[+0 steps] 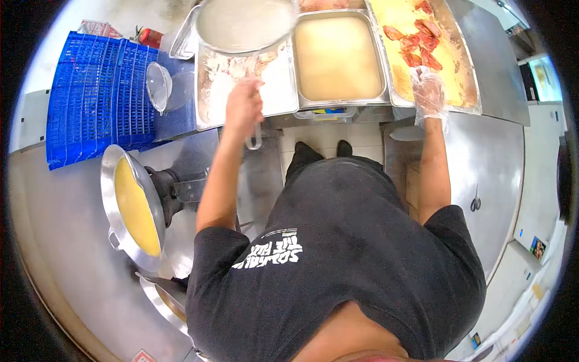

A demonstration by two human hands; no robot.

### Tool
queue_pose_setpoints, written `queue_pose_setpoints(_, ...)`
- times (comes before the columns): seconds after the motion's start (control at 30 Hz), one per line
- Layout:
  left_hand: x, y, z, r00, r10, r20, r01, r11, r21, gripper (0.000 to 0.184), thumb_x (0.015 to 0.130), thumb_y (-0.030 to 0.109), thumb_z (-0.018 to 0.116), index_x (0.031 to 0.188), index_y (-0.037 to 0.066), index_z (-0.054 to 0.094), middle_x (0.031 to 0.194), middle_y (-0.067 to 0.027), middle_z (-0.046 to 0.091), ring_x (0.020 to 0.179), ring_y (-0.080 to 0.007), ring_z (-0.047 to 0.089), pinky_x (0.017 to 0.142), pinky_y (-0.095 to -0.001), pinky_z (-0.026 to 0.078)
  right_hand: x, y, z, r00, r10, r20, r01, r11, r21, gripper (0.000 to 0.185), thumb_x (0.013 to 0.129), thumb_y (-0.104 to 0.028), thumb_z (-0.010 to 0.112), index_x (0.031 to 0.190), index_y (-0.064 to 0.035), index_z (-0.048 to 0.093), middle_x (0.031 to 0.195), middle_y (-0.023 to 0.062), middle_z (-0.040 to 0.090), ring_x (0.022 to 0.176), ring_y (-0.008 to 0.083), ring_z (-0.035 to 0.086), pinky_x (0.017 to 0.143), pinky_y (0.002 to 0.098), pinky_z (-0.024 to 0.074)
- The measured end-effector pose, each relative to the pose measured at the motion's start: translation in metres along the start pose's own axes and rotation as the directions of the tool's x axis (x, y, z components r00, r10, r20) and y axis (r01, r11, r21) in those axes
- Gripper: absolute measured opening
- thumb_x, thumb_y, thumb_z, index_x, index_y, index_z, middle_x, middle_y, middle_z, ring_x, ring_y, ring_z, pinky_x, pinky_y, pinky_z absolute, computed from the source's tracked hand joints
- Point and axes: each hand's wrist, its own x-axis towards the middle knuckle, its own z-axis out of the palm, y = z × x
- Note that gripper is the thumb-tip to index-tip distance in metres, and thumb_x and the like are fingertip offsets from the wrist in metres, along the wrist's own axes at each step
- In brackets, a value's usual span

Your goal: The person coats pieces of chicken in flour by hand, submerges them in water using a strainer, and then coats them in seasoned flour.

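Note:
My bare left hand [244, 104] is closed around the handle [254, 140] of a large round sieve [246, 23]. The sieve is over a tray of white flour [277, 84], where coated pieces [241, 64] lie partly hidden beneath it. My right hand [428, 90], in a clear plastic glove, is at the near end of a tray holding yellow powder [461, 84]. Its fingers look curled beside the red marinated meat pieces [426, 43]; what they hold, if anything, is hidden. Between the two trays stands a metal pan of cloudy, pale yellow liquid [338, 57].
Blue plastic crates [99, 90] stand at the left, beside a small strainer [158, 87]. Woks [139, 208] with yellow oil are on the lower left counter. Scissors [476, 200] lie on the right steel counter [488, 157]. A fire extinguisher [149, 37] stands farther back.

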Motion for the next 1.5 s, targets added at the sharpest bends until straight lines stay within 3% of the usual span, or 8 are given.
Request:
queue_pose_setpoints(0.6,0.017,-0.137,0.156,0.94,-0.099,0.328,0.168,0.968,-0.188,0.03,0.099,0.034,0.043,0.086,0.008,0.048,0.055,-0.0015,0.044,0.044,-0.0151,0.047,0.045,-0.0311,0.045,-0.003,-0.016,-0.012,0.996,0.088,-0.035,-0.086,0.995,0.043,0.022,0.089,-0.029,0.058,0.089,-0.0091,0.067,0.079,0.015,0.068,0.078,0.0323,0.066,0.072,0.0437,0.0504)
queue_pose_setpoints(0.7,0.03,-0.138,0.154,0.899,-0.191,0.394,0.257,0.959,-0.121,0.038,0.099,0.042,0.04,0.089,0.007,0.05,0.062,-0.005,0.053,0.053,-0.0192,0.057,0.053,-0.0339,0.05,0.002,-0.022,-0.01,0.997,0.061,-0.042,-0.05,0.974,0.223,0.018,0.088,-0.024,0.06,0.089,-0.0081,0.067,0.081,0.016,0.069,0.08,0.0331,0.067,0.074,0.0437,0.0506)
queue_pose_setpoints(0.83,0.064,-0.121,0.116,0.716,-0.483,0.504,0.129,0.801,0.585,0.06,0.094,0.058,0.043,0.106,0.001,0.057,0.088,-0.0153,0.068,0.077,-0.024,0.068,0.066,-0.0384,0.054,0.029,-0.092,-0.028,0.984,-0.171,0.043,0.148,0.933,0.328,0.02,0.088,-0.022,0.06,0.1,-0.0074,0.066,0.091,0.0178,0.068,0.086,0.0342,0.065,0.077,0.0428,0.0498)
queue_pose_setpoints(0.93,0.056,-0.058,0.049,0.766,-0.294,0.572,-0.143,0.79,0.596,0.054,0.092,0.05,0.051,0.11,-0.001,0.06,0.095,-0.0154,0.07,0.087,-0.0213,0.068,0.069,-0.0369,0.053,0.047,-0.16,0.0,0.91,-0.408,0.073,0.329,0.819,0.47,0.028,0.09,-0.023,0.056,0.114,-0.0094,0.061,0.098,0.0183,0.066,0.09,0.0342,0.064,0.082,0.0432,0.0476)
queue_pose_setpoints(1.07,0.066,-0.004,-0.062,0.969,0.19,0.158,-0.243,0.846,0.474,0.054,0.09,0.033,0.061,0.129,-0.002,0.047,0.114,-0.0184,0.064,0.102,-0.0215,0.063,0.079,-0.0338,0.052,0.057,-0.256,0.062,0.746,-0.649,0.148,0.547,0.724,0.42,0.034,0.087,-0.025,0.057,0.117,-0.0093,0.059,0.098,0.0186,0.065,0.097,0.035,0.061,0.088,0.0436,0.0456)
queue_pose_setpoints(1.13,0.113,-0.026,-0.128,0.794,0.591,-0.14,-0.354,0.637,0.684,0.06,0.086,0.03,0.067,0.129,-0.005,0.045,0.116,-0.0243,0.062,0.106,-0.0329,0.062,0.094,-0.0401,0.046,0.055,-0.303,0.091,0.698,-0.547,0.462,0.414,0.835,0.363,0.026,0.085,-0.022,0.059,0.102,-0.0055,0.069,0.106,0.0188,0.066,0.102,0.0332,0.062,0.092,0.0386,0.0462)
queue_pose_setpoints(1.33,0.155,-0.055,-0.232,0.84,0.368,-0.4,0.144,0.559,0.817,0.073,0.09,0.056,0.045,0.133,-0.002,0.046,0.127,-0.0273,0.052,0.122,-0.042,0.048,0.102,-0.0486,0.037,0.038,-0.319,0.249,0.292,-0.472,0.832,0.794,0.604,0.064,0.026,0.086,-0.028,0.054,0.103,-0.0124,0.067,0.101,0.0115,0.067,0.097,0.0287,0.063,0.085,0.0368,0.051)
queue_pose_setpoints(1.5,0.149,-0.075,-0.233,0.888,0.295,-0.351,0.103,0.618,0.78,0.069,0.092,0.059,0.04,0.131,0.003,0.05,0.126,-0.0259,0.053,0.12,-0.0388,0.05,0.099,-0.0482,0.04,0.014,-0.286,0.271,0.076,-0.472,0.878,0.795,0.56,0.232,0.028,0.085,-0.031,0.056,0.103,-0.013,0.066,0.101,0.0091,0.067,0.097,0.0275,0.064,0.085,0.037,0.0506)
